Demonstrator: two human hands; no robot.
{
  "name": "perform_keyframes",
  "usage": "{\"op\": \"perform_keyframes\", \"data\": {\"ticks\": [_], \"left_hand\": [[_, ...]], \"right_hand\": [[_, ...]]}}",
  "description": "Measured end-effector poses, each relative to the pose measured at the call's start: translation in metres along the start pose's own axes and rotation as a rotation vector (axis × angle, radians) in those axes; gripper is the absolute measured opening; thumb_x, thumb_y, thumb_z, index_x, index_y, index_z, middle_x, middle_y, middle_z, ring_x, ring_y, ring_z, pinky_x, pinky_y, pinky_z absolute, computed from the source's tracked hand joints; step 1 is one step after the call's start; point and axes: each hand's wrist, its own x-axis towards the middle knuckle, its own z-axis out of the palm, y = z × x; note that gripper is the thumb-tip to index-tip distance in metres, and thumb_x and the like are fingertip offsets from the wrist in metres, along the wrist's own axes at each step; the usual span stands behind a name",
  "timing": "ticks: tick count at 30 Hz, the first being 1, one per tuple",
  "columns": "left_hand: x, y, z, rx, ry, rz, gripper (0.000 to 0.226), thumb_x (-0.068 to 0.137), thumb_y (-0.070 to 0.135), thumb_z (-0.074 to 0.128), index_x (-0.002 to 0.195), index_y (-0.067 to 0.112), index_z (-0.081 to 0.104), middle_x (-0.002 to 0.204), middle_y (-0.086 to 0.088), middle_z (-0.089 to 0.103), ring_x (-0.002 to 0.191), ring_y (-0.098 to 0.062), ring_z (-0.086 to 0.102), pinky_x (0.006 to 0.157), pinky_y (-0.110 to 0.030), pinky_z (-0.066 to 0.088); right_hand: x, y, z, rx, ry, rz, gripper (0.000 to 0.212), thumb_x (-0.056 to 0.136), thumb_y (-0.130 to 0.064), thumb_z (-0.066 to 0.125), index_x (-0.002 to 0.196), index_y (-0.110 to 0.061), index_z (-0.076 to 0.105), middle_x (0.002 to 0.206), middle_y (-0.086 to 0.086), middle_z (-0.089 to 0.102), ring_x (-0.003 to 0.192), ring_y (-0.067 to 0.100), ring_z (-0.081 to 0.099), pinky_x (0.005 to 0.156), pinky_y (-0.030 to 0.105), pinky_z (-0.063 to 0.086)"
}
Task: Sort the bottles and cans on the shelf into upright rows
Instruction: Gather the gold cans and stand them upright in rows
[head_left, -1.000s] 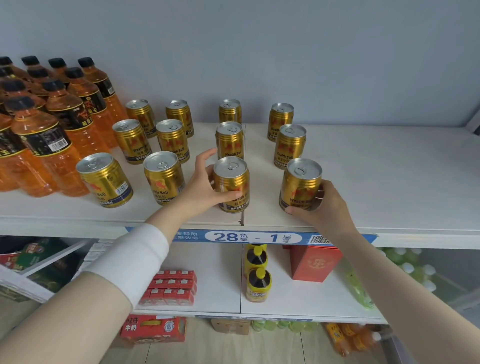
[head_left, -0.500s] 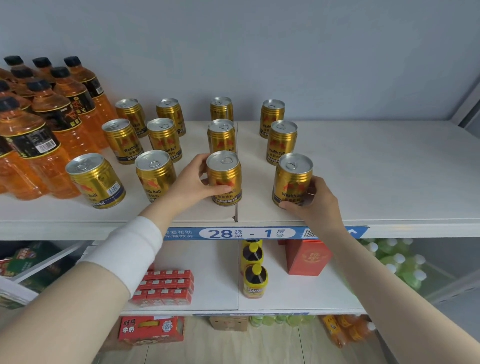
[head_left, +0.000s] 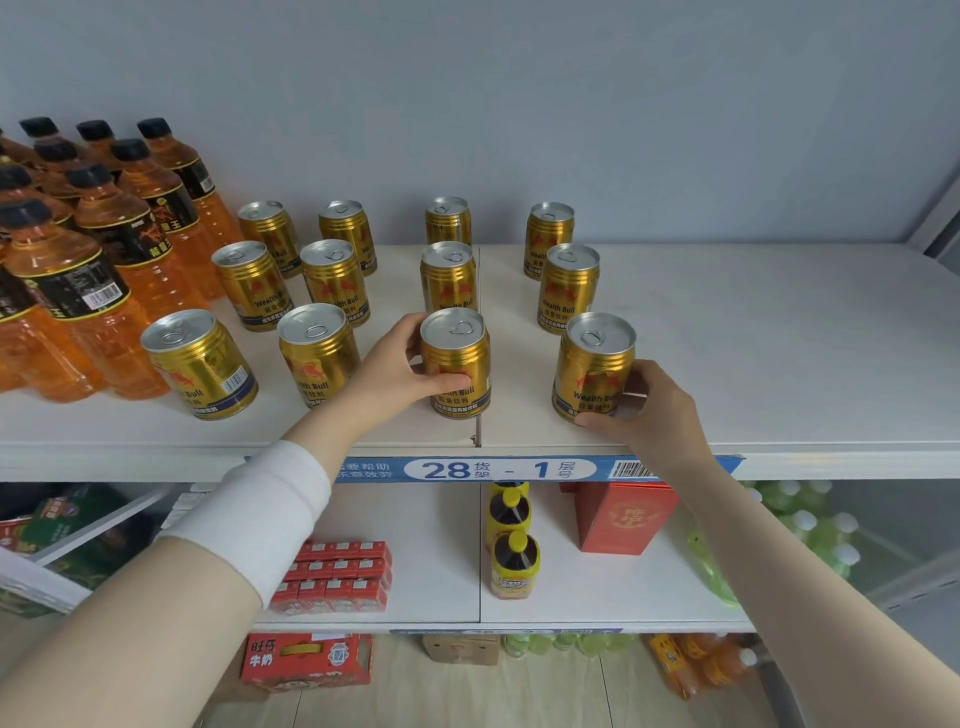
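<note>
The front can, standing near the front edge of the shelf beside its middle seam, is being gripped by the left hand, with thumb and fingers wrapped round its side. Another front can, further toward the right end, is being held low by the right hand, with the fingers curled round its lower wall close to the front edge. Both cans are being kept upright on the shelf.

Twelve gold cans are being shown, all standing, in four files of three that run from the front edge toward the back wall. The orange bottles are being kept upright in a tight block at the left end. Part of that block is being cut off by the frame, so its rows cannot be checked fully.

The task is being judged as nearly done, since nothing is lying down. What is left is being read as evening out. The two left files are being crowded together, and the front-left can is sitting off line toward the bottles. The two right files are being spaced wider apart. The two held cans are probably being squared with the files behind them.
</note>
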Motion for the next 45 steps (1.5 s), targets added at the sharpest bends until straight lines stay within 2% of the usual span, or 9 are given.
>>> {"op": "perform_keyframes", "data": {"ticks": [7,12,16,21,30,34,38,42,45], "left_hand": [[0.001,-0.001,-0.002,-0.019,-0.035,0.002,0.075,0.071,0.008,0.077,0.135,0.015,0.038,0.139,-0.004,0.048,0.128,-0.018,0.045,0.105,-0.034,0.041],[0.002,0.001,-0.005,-0.005,-0.010,0.033,0.071,0.069,0.012,0.078,0.130,0.017,0.043,0.137,-0.002,0.049,0.128,-0.018,0.046,0.107,-0.035,0.039],[0.001,0.003,-0.001,-0.003,0.010,0.035,0.061,0.071,0.011,0.077,0.122,0.020,0.046,0.132,0.000,0.052,0.124,-0.015,0.047,0.098,-0.028,0.042],[-0.003,0.003,0.001,0.021,0.020,0.048,0.066,0.070,0.014,0.078,0.127,0.017,0.045,0.134,-0.002,0.051,0.124,-0.016,0.048,0.104,-0.034,0.042],[-0.009,0.005,0.001,0.058,-0.010,0.027,0.079,0.069,0.023,0.079,0.135,0.014,0.038,0.140,-0.003,0.046,0.130,-0.017,0.044,0.107,-0.029,0.037],[-0.032,0.021,-0.018,0.112,-0.003,0.109,0.103,0.064,0.031,0.076,0.148,0.018,0.017,0.153,0.003,0.028,0.139,-0.007,0.027,0.116,-0.024,0.021],[-0.062,0.041,-0.084,0.297,0.138,0.222,0.086,0.069,0.036,0.071,0.143,0.024,0.029,0.149,0.008,0.037,0.136,-0.003,0.033,0.115,-0.026,0.025],[-0.082,0.033,-0.158,0.621,0.220,0.114,0.068,0.078,0.028,0.070,0.139,0.022,0.039,0.146,0.008,0.040,0.127,-0.001,0.035,0.104,-0.019,0.025],[-0.074,0.009,-0.192,0.880,0.151,0.026,0.076,0.077,0.038,0.070,0.141,0.019,0.035,0.149,-0.001,0.037,0.135,-0.016,0.036,0.109,-0.030,0.030]], "right_hand": [[0.002,0.000,-0.003,-0.040,-0.020,-0.001,0.065,0.065,-0.022,0.083,0.120,-0.012,0.052,0.100,-0.004,0.056,0.091,0.012,0.052,0.076,0.019,0.038],[0.002,0.001,-0.004,-0.052,-0.031,-0.004,0.063,0.064,-0.021,0.084,0.118,-0.012,0.052,0.099,-0.004,0.056,0.089,0.011,0.052,0.064,0.005,0.034],[0.002,0.003,-0.004,-0.049,-0.017,-0.012,0.063,0.063,-0.021,0.084,0.117,-0.012,0.053,0.099,-0.004,0.056,0.089,0.012,0.052,0.070,0.013,0.036],[0.001,0.005,-0.004,-0.053,-0.015,-0.012,0.063,0.063,-0.022,0.084,0.117,-0.012,0.053,0.098,-0.003,0.057,0.089,0.013,0.052,0.077,0.020,0.038],[0.000,0.007,-0.001,-0.055,-0.036,-0.019,0.083,0.064,-0.022,0.084,0.134,-0.010,0.040,0.128,0.008,0.054,0.102,0.012,0.049,0.086,0.023,0.039],[-0.016,-0.014,-0.012,0.018,0.161,-0.099,0.102,0.059,-0.021,0.084,0.144,-0.012,0.028,0.141,0.008,0.039,0.108,0.010,0.046,0.096,0.031,0.045],[-0.041,-0.072,0.003,0.072,0.330,-0.349,0.083,0.064,-0.024,0.080,0.134,-0.010,0.039,0.134,0.007,0.046,0.104,0.004,0.049,0.089,0.026,0.045],[-0.067,-0.119,0.076,0.106,0.150,-0.488,0.074,0.067,-0.041,0.071,0.127,-0.005,0.045,0.124,0.002,0.052,0.110,0.011,0.053,0.089,0.018,0.046],[-0.071,-0.126,0.145,0.072,0.021,-0.379,0.081,0.065,-0.036,0.076,0.132,-0.006,0.042,0.130,0.007,0.048,0.114,0.015,0.050,0.092,0.017,0.045]]}}
